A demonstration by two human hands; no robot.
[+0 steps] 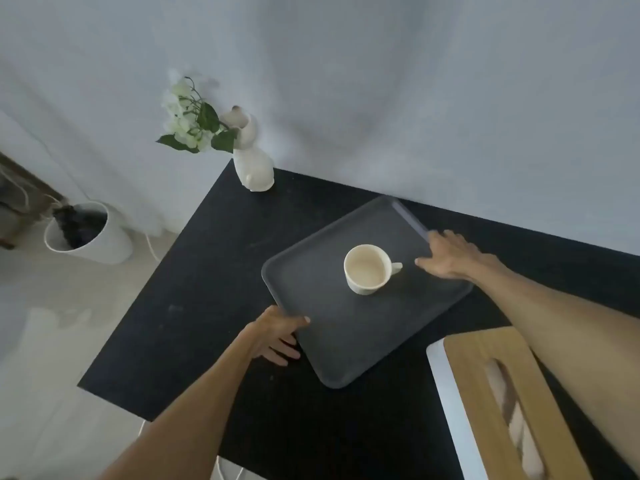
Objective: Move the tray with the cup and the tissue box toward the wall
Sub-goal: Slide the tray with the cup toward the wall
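Observation:
A dark grey tray [332,341] lies on the black table [194,289], its far corner close to the wall. A cream cup [369,269] stands upright near the tray's middle, handle to the right. My left hand [277,332] grips the tray's near-left edge, thumb on top and fingers under the rim. My right hand [450,256] holds the tray's far-right edge. The tissue box [502,407], white with a wooden lid and a tissue in its slot, sits on the table at the near right, off the tray.
A white vase [251,157] with white flowers and green leaves stands at the table's far left corner by the pale wall [381,81]. On the floor to the left is a white bin [86,233] with dark contents. A cable runs beside it.

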